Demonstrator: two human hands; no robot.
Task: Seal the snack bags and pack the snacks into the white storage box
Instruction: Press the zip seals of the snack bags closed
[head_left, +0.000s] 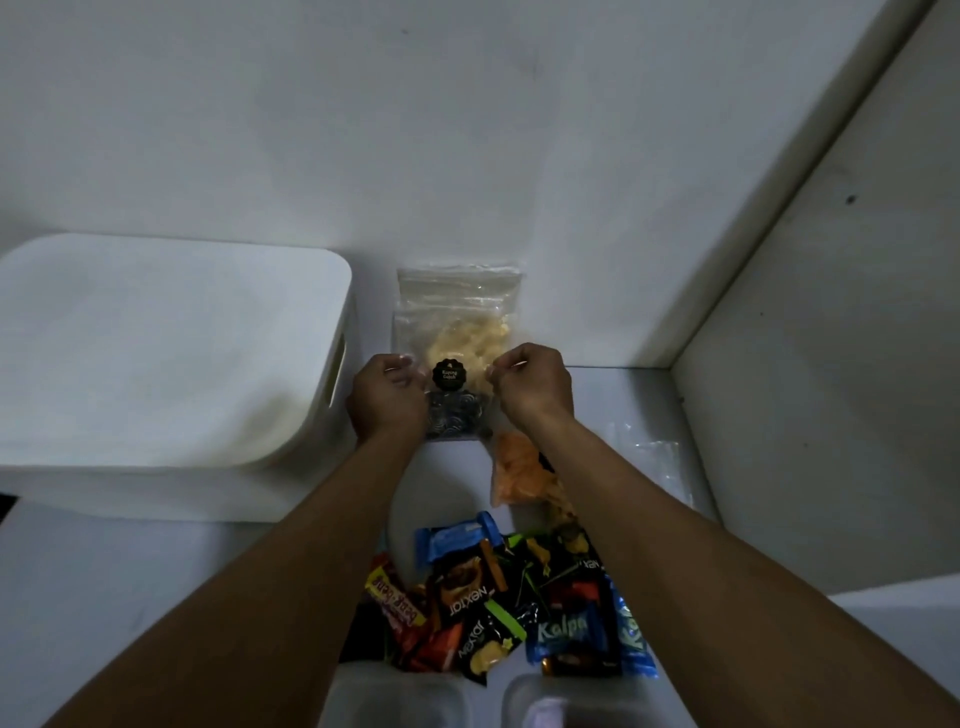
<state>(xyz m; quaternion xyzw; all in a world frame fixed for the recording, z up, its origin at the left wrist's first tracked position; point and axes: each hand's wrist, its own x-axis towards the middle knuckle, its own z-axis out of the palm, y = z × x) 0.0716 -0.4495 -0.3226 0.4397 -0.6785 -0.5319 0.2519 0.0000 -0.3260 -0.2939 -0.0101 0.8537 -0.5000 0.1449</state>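
**Operator:** Where are the items located?

**Technician:** The white storage box is at the left of the table, well apart from the wrapped snacks heaped near the body. The clear zip bag of pale yellow snacks is at the wall, just right of the box. It overlaps a dark biscuit bag. An orange snack bag lies under the right forearm.

**Operator:** What are the hands doing?

**Technician:** The left hand has its fingers curled on the bag's left edge. The right hand pinches the right edge between thumb and forefinger. Both grips are at label height, well short of the zip strip at the far end.

**Operator:** What is the recommended procedure?

**Technician:** This appears to be the sealing step.
1. Shift both grips to the strip.
2. Press the air out.
3. Pinch along the strip from one corner to the other.
4. Check that no gap remains.

Whether the strip is already closed cannot be determined.
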